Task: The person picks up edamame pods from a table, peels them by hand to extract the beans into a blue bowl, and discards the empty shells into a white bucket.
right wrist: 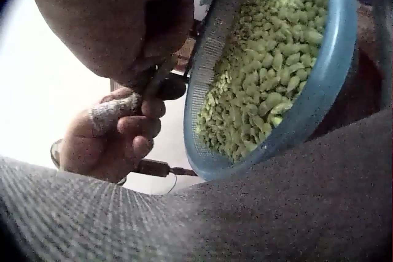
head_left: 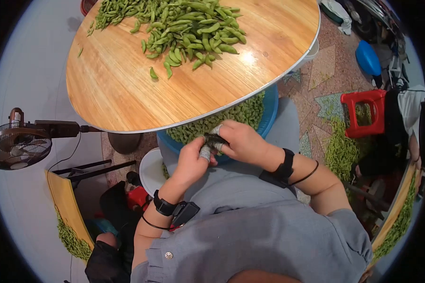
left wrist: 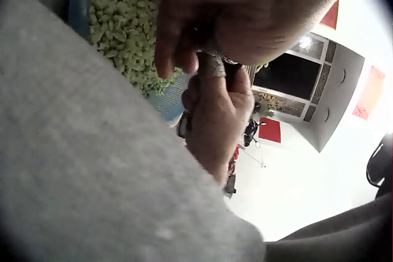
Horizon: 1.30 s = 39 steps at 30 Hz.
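Observation:
Both hands meet fingertip to fingertip at the near side of a blue basket (right wrist: 341, 35) of shelled green beans (right wrist: 273, 59). My left hand (head_left: 192, 160) has a pale wrap (right wrist: 113, 114) round the thumb; its curled fingers pinch at a slim green bean pod (right wrist: 161, 75). From the other side my right hand (head_left: 246, 144), with pale wraps on its fingers too, grips at the same pod. Something dark (head_left: 216, 140) shows between the hands in the head view. Most of the pod is hidden by fingers.
A round wooden table (head_left: 123, 89) overhangs the basket, with a heap of bean pods (head_left: 193, 33) on it. To the left stand a white bucket (head_left: 151, 170) and a fan (head_left: 19, 146). A red stool (head_left: 363, 113) and loose pods (head_left: 340, 151) are on the floor at right.

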{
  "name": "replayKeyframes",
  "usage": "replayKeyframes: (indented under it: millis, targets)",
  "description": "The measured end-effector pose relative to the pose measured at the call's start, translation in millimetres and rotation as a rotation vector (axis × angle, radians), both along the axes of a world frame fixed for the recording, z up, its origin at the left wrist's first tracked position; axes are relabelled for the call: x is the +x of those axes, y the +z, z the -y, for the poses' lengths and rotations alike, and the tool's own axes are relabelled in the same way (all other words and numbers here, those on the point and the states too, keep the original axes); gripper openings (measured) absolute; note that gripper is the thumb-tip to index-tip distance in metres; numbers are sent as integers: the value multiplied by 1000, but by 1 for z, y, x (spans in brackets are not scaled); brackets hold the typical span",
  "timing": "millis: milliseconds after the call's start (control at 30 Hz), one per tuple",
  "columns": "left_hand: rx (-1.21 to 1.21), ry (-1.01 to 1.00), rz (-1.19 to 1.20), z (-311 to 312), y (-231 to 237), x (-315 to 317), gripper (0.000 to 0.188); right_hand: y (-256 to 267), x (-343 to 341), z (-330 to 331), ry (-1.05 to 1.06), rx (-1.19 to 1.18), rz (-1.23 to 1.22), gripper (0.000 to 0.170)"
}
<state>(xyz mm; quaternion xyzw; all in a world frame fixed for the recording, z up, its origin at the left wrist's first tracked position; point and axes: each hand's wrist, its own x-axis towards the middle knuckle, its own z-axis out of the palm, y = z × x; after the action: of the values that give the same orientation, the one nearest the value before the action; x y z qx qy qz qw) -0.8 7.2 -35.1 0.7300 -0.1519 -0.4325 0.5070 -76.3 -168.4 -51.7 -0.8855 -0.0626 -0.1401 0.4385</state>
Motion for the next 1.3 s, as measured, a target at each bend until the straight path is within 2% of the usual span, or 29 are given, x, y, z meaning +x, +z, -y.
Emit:
replayKeyframes:
  millis: [67, 133, 233, 367, 433, 567, 600, 633, 733, 767, 833, 900, 933, 1000, 1033, 1100, 1133, 1200, 1233, 1300]
  targets:
    - [-58, -41, -17, 4, 6, 0, 21, -4, 3, 1, -35, -21, -121, 19]
    - [-31, -25, -129, 4, 8, -2, 21, 0, 2, 3, -27, -44, -126, 20]
    - [-18, -70, -107, 2, 7, -1, 20, 8, 0, 4, -1, 101, -370, 21]
    - [17, -130, -75, 6, 12, -1, 21, 8, 2, 1, 26, -2, -243, 22]
    - [2, -102, -79, 8, 19, -2, 19, 6, 4, -3, -41, -86, -335, 20]
    - [-98, -49, -108, 7, 20, 3, 16, -19, 5, 4, -120, -246, -331, 18]
    - [-109, -40, -108, 4, 20, 6, 16, -20, 4, 4, -176, -311, -264, 18]
    - [-78, -16, -42, -1, 21, 9, 16, -19, 4, 5, -230, -374, -195, 17]
    - [-26, 58, 115, -31, 14, 17, 17, 1, 0, 2, -210, -396, -204, 18]
    - [1, 100, 209, -45, 11, 20, 18, 12, 0, 3, -204, -402, -202, 18]
    - [96, 228, 304, -76, 8, 24, 13, 39, 0, 4, -6, -323, -347, 18]
    - [344, 136, 673, -118, -7, 29, 18, 70, 13, -1, 48, -241, -273, 19]
    - [344, 139, 669, -131, -5, 27, 18, 82, 22, -3, 92, -153, -200, 19]
    - [780, 94, 774, -149, 2, 23, 25, 93, 52, -7, 53, -156, -99, 18]
    - [777, 97, 773, -154, 0, 20, 25, 97, 71, -9, 18, -200, -39, 17]
    - [711, 222, 1144, -161, -5, 17, 28, 103, 109, -18, -71, -192, 12, 15]
    - [712, 226, 1147, -160, 0, 19, 28, 102, 128, -24, -69, -193, 16, 15]
    - [418, 206, 961, -148, 19, 27, 30, 90, 159, -32, -184, -309, 109, 14]
    - [419, 210, 965, -140, 27, 29, 30, 84, 168, -33, -182, -308, 115, 14]
    - [179, 197, 873, -120, 45, 33, 36, 77, 178, -37, -207, -413, 20, 13]
